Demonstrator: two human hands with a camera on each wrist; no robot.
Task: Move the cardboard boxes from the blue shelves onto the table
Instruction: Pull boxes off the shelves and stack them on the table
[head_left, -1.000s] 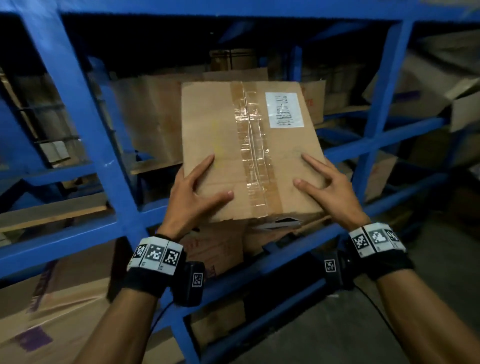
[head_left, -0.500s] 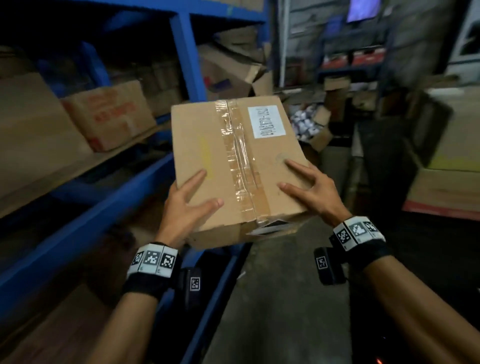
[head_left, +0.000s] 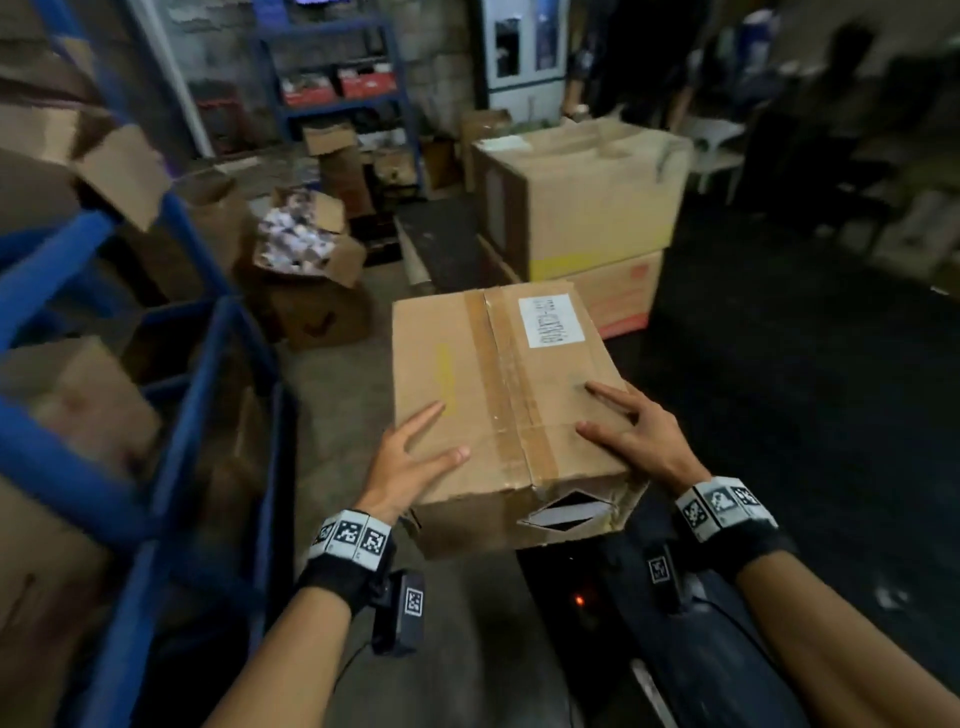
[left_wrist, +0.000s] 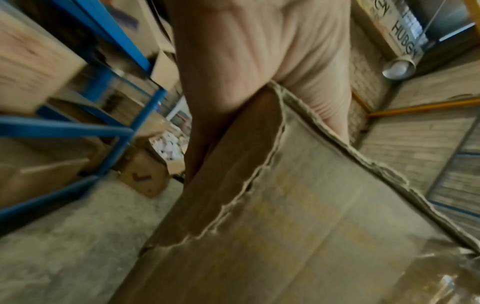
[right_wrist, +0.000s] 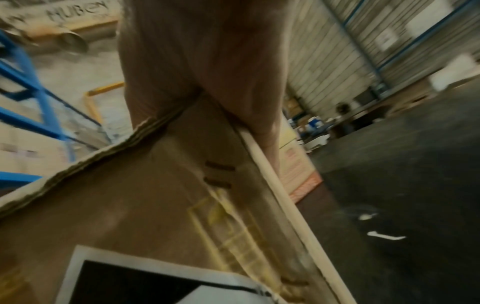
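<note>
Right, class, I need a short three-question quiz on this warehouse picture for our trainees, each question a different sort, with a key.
1. True or false: the cardboard box rests on the blue shelves.
2. Multiple choice: how is the box held? A) left hand only; B) right hand only; C) both hands, thumbs on top.
3. Fill in: the white label sits on the box's ____ face.

Key: 1 false, it is carried beside them; 2 C; 3 top.

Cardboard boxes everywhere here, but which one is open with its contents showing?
The brown cardboard box on the floor beside the blue metal shelves: its flaps stand open over a heap of small whitish items. The carried box is taped shut.
</note>
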